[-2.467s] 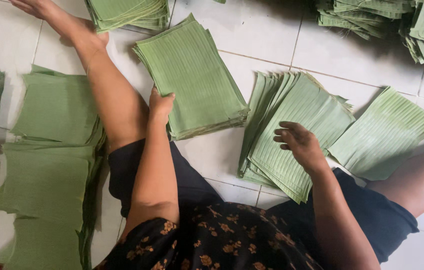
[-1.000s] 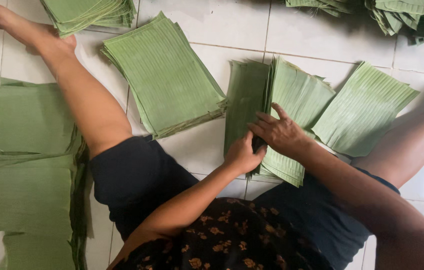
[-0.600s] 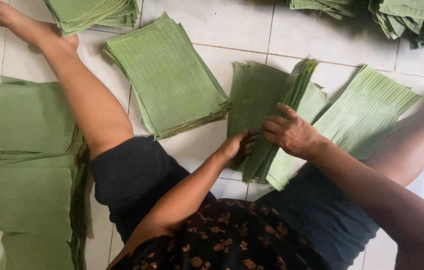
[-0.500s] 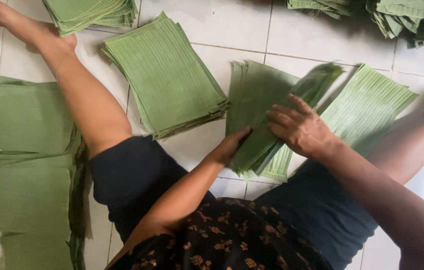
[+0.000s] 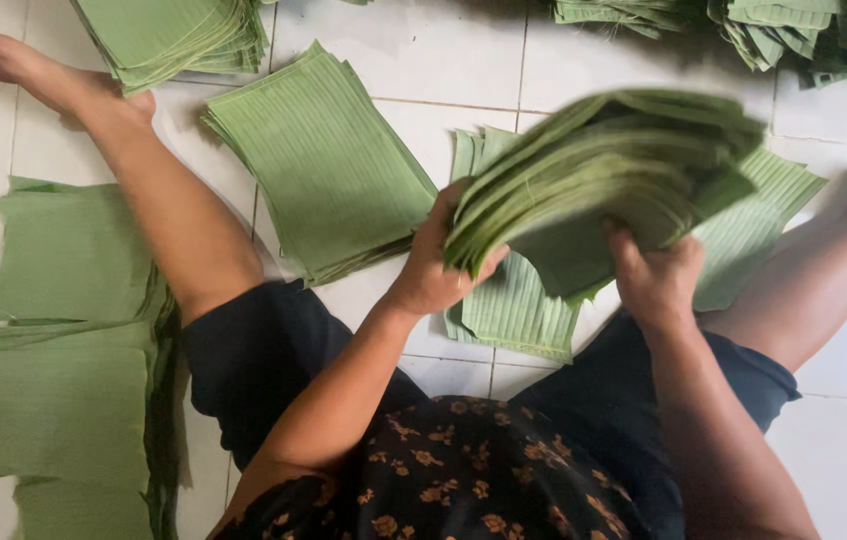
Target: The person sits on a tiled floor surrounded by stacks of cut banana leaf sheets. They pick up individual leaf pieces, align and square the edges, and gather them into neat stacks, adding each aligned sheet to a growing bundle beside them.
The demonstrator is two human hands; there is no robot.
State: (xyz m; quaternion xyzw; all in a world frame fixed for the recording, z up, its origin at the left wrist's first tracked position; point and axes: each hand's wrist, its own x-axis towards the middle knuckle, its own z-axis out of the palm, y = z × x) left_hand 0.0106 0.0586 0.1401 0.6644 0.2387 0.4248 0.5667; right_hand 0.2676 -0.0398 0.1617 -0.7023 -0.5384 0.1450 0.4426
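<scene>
I hold a thick stack of cut green leaf sheets (image 5: 609, 170) lifted off the floor, blurred by motion. My left hand (image 5: 436, 265) grips its left end and my right hand (image 5: 656, 278) grips its lower right edge. Under the raised stack, a few leaf sheets (image 5: 514, 305) stay flat on the white tiled floor (image 5: 444, 50), and more leaf sheets (image 5: 759, 225) lie to the right. A neat pile of leaf sheets (image 5: 319, 165) sits just left of my left hand.
My bare legs stretch out left (image 5: 154, 190) and right (image 5: 824, 260) on the tiles. Flat leaf piles (image 5: 69, 340) lie along the left side. More stacks sit at the top left (image 5: 174, 30) and top right (image 5: 744, 25).
Both hands gathered the fanned sheets between my legs into one bundle and raised it off the floor. A few sheets stayed on the tiles.
</scene>
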